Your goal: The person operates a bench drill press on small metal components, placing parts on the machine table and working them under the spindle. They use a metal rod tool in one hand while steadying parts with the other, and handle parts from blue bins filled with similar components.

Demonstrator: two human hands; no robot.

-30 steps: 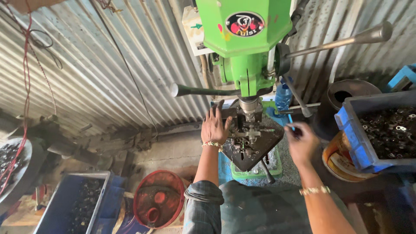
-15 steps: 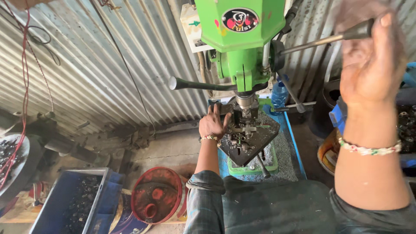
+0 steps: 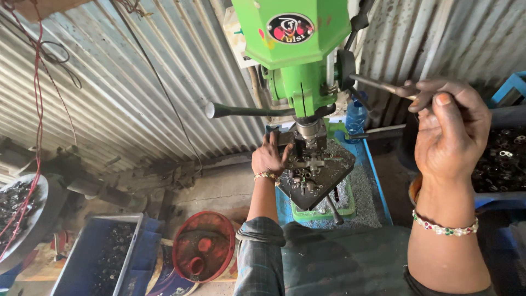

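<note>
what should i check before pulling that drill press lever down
1. Right hand has a grip on the feed lever: ok, fingers curl around its end.
2. Left hand steadies the work at the drill table: ok, it rests at the table's edge.
3. Left fingers clear of the chuck: not ok, they sit close beside it.
4. Part centred under the bit: cannot tell, too small.
5. Spindle turning: cannot tell.

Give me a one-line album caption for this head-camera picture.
At a green drill press, the right hand grips the feed lever while the left hand rests at the cluttered drill table.
</note>
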